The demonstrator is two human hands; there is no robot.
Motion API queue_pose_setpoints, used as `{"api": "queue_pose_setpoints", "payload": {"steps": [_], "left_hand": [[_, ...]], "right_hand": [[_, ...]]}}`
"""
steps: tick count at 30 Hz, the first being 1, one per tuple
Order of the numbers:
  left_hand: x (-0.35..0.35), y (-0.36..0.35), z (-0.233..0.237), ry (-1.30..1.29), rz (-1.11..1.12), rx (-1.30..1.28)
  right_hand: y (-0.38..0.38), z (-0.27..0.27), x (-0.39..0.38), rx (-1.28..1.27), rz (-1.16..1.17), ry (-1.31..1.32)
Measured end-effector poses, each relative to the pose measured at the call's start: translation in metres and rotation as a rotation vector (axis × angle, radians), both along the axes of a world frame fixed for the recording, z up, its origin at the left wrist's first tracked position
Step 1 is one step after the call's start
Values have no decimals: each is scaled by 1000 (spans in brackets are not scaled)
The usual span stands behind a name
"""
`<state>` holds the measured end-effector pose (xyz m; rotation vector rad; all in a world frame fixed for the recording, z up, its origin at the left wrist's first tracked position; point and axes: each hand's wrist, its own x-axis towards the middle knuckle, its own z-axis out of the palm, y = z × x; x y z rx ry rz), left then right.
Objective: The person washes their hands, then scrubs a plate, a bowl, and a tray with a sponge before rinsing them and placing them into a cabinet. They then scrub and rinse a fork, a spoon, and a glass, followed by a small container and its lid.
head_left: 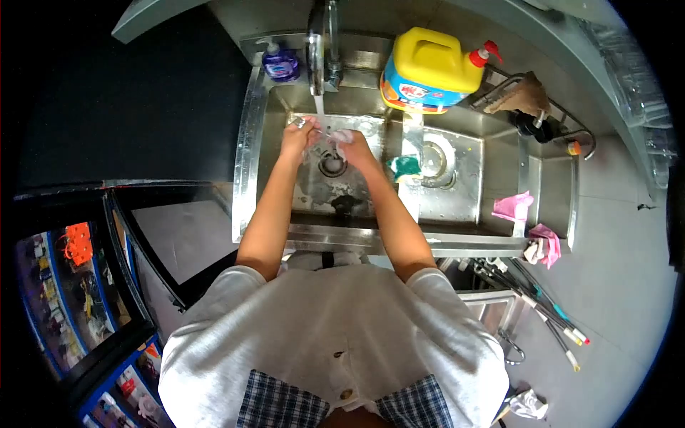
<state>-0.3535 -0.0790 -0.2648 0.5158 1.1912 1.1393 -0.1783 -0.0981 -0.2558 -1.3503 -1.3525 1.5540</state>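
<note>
Water runs from the metal faucet [316, 60] into the left basin of the steel sink [246, 164]. Just under the stream are both of my hands, close together above the drain [332, 164]. My left hand [301, 135] has bent fingers, with a thin, see-through whitish thing at them. My right hand [353, 146] is curled around whitish, foamy or filmy material [342, 136]. Whether that is suds or thin plastic I cannot tell. A green sponge [405, 167] rests on the divider to the right of my right hand.
Behind the sink stand a purple soap bottle [280, 64] and a large yellow jug [428, 64] with a red pump. Pink cloths [512, 207] hang at the right basin. A brown cloth [524, 96] lies on a rack. Several poles [542, 303] lean at lower right.
</note>
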Motion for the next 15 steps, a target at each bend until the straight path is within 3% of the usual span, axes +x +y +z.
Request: {"api": "queue_pose_setpoints", "payload": {"steps": [3,7,8,11,13,15], "left_hand": [[-13,-9,22,-80,34,-17],[-30,-17,10,-8,-81,-28],[-26,-20,4,-45,-28,-74],[-19,-27,-17,-212,80,-101],[-20,-32,-14,-259,73,-141],[-17,-31,-19,-246,50,-183]], "right_hand": [[6,-6,-24,-31,-208,182],[19,7,-52,438,-85,-427],[26,-6,-49,827,157,-694],[24,40,-65,311,70,-613],[28,29,-62,216,-21,-516],[29,-4,-55,355,-48,-598]]}}
